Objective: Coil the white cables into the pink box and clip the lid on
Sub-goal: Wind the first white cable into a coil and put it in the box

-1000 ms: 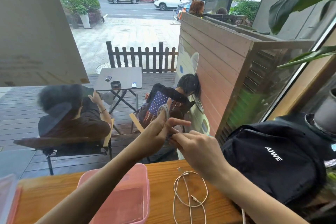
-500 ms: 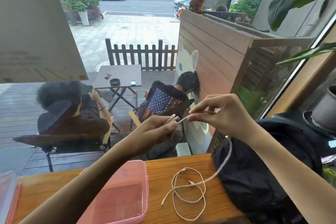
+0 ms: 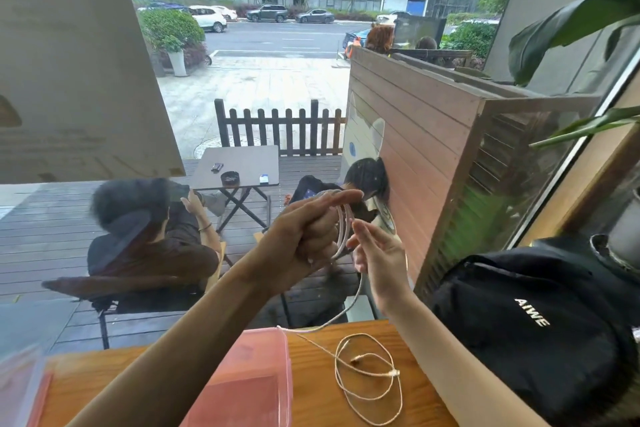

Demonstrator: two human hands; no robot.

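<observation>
My left hand (image 3: 304,236) is raised above the wooden table (image 3: 426,402) and grips a small coil of white cable (image 3: 343,232) looped round its fingers. My right hand (image 3: 379,262) is just to its right, fingers straight, fingertips touching the coil. The cable's loose tail (image 3: 341,314) hangs from between the hands to the table by the pink box (image 3: 277,371), which stands open below my left forearm. A second white cable (image 3: 391,392) lies in loose loops on the table, right of the box. The translucent lid (image 3: 17,388), blurred, shows at the far left edge.
A black backpack (image 3: 536,322) fills the table's right side, close to the loose cable. A grey plant pot (image 3: 623,239) stands behind it. A window pane closes off the table's far edge; people sit outside.
My right hand, which held the cable stretched out up to the right, has come back down beside my left hand. The coil on the left fingers has grown and the tail is shorter.
</observation>
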